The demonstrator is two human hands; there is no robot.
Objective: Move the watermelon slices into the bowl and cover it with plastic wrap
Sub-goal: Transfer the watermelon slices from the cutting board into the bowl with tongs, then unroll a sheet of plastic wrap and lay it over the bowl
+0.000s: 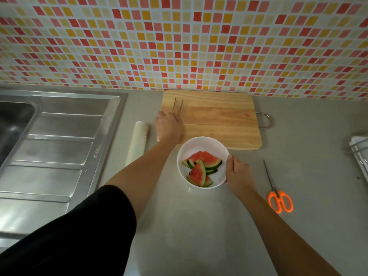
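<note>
At the bowl's [201, 144] rim, right hand [237, 174] grips; left hand [168, 126] holds tongs [181, 106].

text: none legible | sink [59, 136] stamp: too small to read

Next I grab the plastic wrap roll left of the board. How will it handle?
The plastic wrap roll is a cylinder lying on the smooth counter, so a nudge will probably roll it. It looks rigid and likely light. Its glossy film may be slippery.
</note>
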